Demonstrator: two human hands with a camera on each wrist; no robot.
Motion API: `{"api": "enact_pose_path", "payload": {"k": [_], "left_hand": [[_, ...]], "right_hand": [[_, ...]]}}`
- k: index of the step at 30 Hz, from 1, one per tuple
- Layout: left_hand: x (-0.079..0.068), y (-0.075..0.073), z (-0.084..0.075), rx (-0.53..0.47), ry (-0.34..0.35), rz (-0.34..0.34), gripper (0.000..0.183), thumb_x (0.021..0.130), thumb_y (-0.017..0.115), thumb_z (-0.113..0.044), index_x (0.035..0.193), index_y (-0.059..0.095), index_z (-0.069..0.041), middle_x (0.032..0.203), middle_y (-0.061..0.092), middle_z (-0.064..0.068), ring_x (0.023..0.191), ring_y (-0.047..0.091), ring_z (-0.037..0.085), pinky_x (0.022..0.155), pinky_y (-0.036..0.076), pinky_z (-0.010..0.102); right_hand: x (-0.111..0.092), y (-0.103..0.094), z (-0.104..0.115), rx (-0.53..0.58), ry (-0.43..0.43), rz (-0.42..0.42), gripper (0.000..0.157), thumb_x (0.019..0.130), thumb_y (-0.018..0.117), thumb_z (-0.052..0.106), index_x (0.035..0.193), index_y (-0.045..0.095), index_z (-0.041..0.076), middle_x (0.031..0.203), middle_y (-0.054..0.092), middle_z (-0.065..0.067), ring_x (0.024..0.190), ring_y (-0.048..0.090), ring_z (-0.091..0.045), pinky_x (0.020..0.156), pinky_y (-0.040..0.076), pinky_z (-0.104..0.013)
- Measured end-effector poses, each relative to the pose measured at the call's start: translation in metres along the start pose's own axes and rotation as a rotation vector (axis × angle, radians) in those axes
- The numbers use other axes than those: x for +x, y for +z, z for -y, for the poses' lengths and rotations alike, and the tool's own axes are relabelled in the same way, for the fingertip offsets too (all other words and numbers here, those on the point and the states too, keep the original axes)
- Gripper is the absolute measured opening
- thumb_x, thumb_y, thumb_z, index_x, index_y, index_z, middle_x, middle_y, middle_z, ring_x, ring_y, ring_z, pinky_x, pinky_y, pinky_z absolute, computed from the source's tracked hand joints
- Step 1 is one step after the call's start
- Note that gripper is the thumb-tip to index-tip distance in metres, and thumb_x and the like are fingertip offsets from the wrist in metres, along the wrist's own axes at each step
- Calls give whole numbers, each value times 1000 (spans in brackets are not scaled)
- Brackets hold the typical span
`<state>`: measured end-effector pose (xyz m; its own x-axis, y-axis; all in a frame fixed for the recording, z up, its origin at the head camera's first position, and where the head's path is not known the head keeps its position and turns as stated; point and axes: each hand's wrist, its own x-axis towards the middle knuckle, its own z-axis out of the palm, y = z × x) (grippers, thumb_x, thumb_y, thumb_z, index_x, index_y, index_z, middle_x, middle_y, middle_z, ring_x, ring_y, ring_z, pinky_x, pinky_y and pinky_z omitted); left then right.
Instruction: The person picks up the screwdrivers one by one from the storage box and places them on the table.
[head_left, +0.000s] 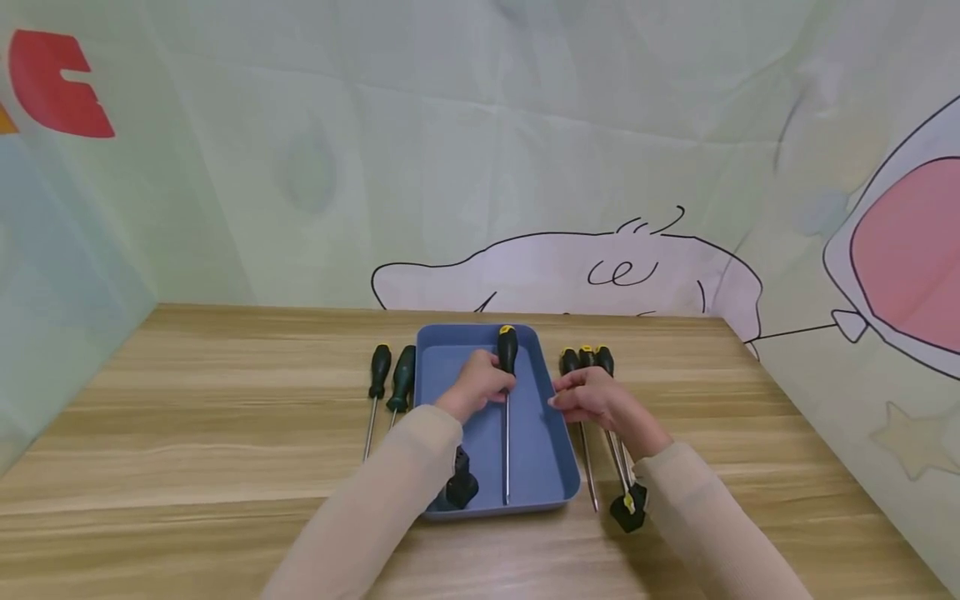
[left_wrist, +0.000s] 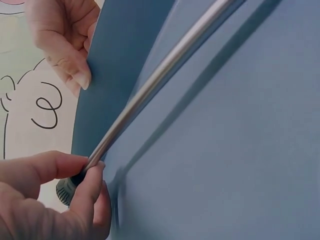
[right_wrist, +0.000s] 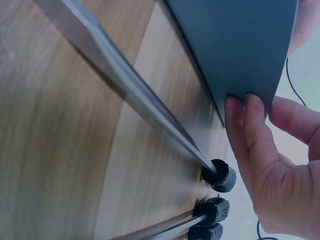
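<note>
A long screwdriver (head_left: 507,442) with a black handle and yellow end cap lies lengthwise over the blue tray (head_left: 438,335). My left hand (head_left: 480,385) pinches it between thumb and fingers, where the bare metal shaft (left_wrist: 155,80) meets the handle. On the tray's right side, my right hand (head_left: 592,396) holds the wall, its fingertips (right_wrist: 254,105) against the outside and the thumb at the rim. Inside the tray's near left corner sits a black knobby piece (head_left: 461,487), partly covered by my left sleeve.
Left of the tray lie two dark-handled screwdrivers, one slim (head_left: 380,367) and one thicker (head_left: 403,379). Several more screwdrivers (head_left: 604,360) lie to the right, partly behind my right hand. Near their tips is another black knobby piece (head_left: 628,510). A printed cloth (head_left: 450,167) hangs behind the wooden table (head_left: 225,433).
</note>
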<state>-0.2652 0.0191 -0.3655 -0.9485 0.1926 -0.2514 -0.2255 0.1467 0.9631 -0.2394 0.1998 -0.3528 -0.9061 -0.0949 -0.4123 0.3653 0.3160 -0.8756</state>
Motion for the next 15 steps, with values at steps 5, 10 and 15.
{"api": "enact_pose_path", "payload": {"k": [5, 10, 15], "left_hand": [[-1, -3, -3, -14, -19, -10, 42, 77, 56, 15, 118, 45, 17, 119, 49, 33, 96, 59, 37, 76, 53, 41], [0, -7, -5, -37, -30, -6, 44, 77, 55, 15, 120, 44, 17, 119, 49, 32, 89, 57, 32, 78, 52, 42], [0, -11, -10, -59, -41, 1, 48, 79, 56, 14, 125, 42, 15, 120, 49, 31, 88, 58, 29, 79, 52, 42]], "right_hand": [[1, 1, -1, -9, -2, 3, 36, 83, 61, -7, 117, 49, -15, 91, 58, -13, 73, 62, -16, 71, 55, -32], [1, 1, 0, -12, -7, 11, 38, 83, 60, -7, 118, 48, -16, 91, 58, -13, 74, 62, -16, 71, 54, -31], [1, 1, -1, -9, 3, 7, 37, 83, 60, -7, 118, 49, -15, 92, 58, -13, 75, 62, -16, 72, 54, -31]]}}
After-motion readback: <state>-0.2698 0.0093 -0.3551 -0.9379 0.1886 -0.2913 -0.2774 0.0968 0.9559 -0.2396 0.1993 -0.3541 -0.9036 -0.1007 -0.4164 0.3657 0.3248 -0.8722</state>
